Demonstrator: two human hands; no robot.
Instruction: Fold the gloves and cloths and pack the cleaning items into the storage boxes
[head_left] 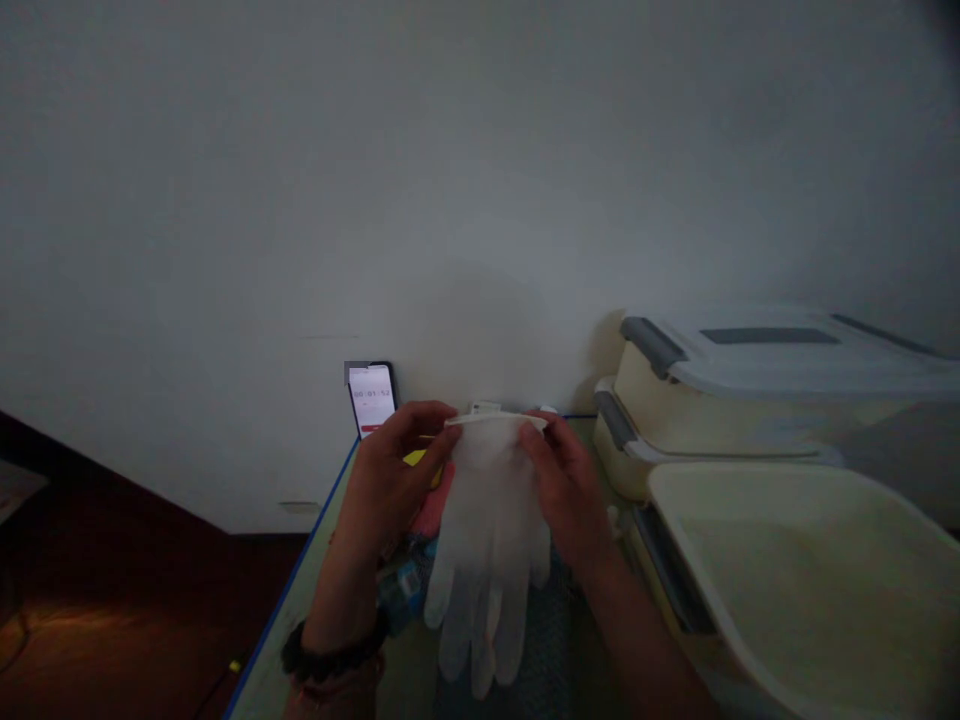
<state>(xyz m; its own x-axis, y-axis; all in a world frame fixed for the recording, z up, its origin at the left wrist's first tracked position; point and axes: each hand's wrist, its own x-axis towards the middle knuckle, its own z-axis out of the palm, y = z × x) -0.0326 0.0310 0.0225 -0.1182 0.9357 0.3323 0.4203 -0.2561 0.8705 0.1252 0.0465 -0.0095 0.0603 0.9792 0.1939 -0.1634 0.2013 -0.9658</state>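
White, translucent disposable gloves [491, 520] hang by the cuff between my hands, fingers pointing down; they look like two layered together. My left hand [401, 460] pinches the left end of the cuff between thumb and fingers. At the right end, my right hand [566, 480] grips the cuff the same way. Behind the gloves lies a dark bluish textured cloth [540, 640], partly covered. A pink item [433, 510] and a yellow item [421, 457] show beside my left hand, mostly hidden.
A phone [373, 398] showing a timer leans against the wall at the table's back left. On the right stand stacked lidded storage boxes [712, 410] and an open cream bin [810, 570]. A blue-edged table [296, 600] lies below; a blue packet [405, 585] rests near my left wrist.
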